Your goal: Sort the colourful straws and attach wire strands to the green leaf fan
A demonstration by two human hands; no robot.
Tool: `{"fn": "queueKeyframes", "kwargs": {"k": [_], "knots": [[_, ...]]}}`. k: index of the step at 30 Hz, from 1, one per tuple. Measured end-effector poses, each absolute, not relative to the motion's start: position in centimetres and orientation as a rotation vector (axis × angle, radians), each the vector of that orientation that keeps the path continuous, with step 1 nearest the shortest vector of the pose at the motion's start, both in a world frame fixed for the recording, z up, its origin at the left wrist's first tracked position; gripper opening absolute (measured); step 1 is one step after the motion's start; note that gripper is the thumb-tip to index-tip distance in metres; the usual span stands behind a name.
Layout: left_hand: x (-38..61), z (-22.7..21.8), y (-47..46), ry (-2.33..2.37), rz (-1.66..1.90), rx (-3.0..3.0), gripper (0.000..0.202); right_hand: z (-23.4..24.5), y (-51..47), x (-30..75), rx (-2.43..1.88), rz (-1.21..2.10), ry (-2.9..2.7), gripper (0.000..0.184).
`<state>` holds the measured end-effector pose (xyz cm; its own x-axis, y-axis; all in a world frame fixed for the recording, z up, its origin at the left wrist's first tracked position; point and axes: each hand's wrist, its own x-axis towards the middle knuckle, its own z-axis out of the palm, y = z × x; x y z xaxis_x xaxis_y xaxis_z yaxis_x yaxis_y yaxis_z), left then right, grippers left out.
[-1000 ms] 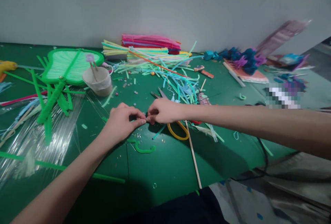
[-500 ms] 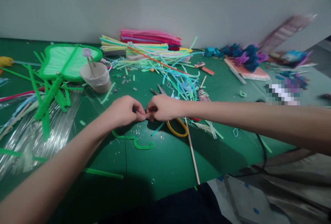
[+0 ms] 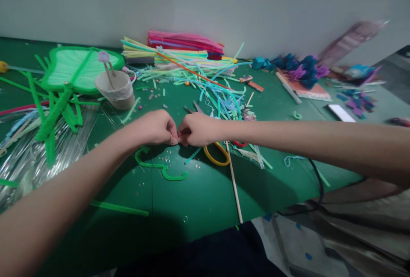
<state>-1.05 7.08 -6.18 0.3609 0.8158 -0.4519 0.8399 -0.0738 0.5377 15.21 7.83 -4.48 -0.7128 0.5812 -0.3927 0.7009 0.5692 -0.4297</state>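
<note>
My left hand (image 3: 157, 127) and my right hand (image 3: 199, 129) meet at their fingertips above the green table. Both are closed in a pinch, and what lies between the fingers is too small to make out. Under my right hand are scissors (image 3: 217, 157) with yellow handles; their blade tips show beyond the hand. Just below the hands lie several small rings (image 3: 167, 158) and a bent green pipe cleaner (image 3: 174, 177). A thin wooden stick (image 3: 235, 187) slants from the scissors toward the table's front edge.
At left stand a green pipe-cleaner fan shape (image 3: 70, 72) and a paper cup (image 3: 120, 93) with sticks in it. Piled pipe cleaners (image 3: 182, 59) lie against the wall. Blue-purple flowers (image 3: 307, 70) and a phone (image 3: 341, 113) are at right. A black cable (image 3: 320, 187) hangs over the edge.
The whole view has shifted slightly, with things appearing a little further left and up. My hands keep the same pinch, fingertips together; nothing on the table has visibly been moved.
</note>
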Motion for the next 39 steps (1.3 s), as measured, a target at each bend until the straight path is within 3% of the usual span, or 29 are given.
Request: {"fn": "queueKeyframes", "kwargs": {"k": [15, 19, 22, 25, 30, 39], "knots": [[0.0, -5.5, 7.9, 1.531, -0.209, 1.978, 0.004, -4.3, 7.9, 14.6, 1.049, -0.685, 2.596, 0.014], [-1.2, -5.7, 8.2, 1.24, -0.086, 1.901, 0.008, -3.6, 7.6, 15.4, 1.059, -0.746, 2.632, 0.017], [-2.4, -4.7, 6.7, 1.099, 0.096, 1.925, 0.026, -2.5, 7.0, 17.1, 1.162, -1.039, 2.543, 0.02], [-3.3, -3.3, 3.9, 1.268, 0.305, 1.971, 0.038, -1.4, 5.7, 19.0, 1.246, -1.338, 2.474, 0.02], [-3.3, -2.4, 0.3, 1.327, 0.467, 2.173, 0.036, 0.0, 3.2, 20.3, 1.287, -1.468, 2.473, 0.018], [-1.3, -3.1, -1.1, 1.175, 0.576, 2.25, 0.016, 0.8, 1.6, 20.5, 1.221, -1.272, 2.674, 0.019]]}}
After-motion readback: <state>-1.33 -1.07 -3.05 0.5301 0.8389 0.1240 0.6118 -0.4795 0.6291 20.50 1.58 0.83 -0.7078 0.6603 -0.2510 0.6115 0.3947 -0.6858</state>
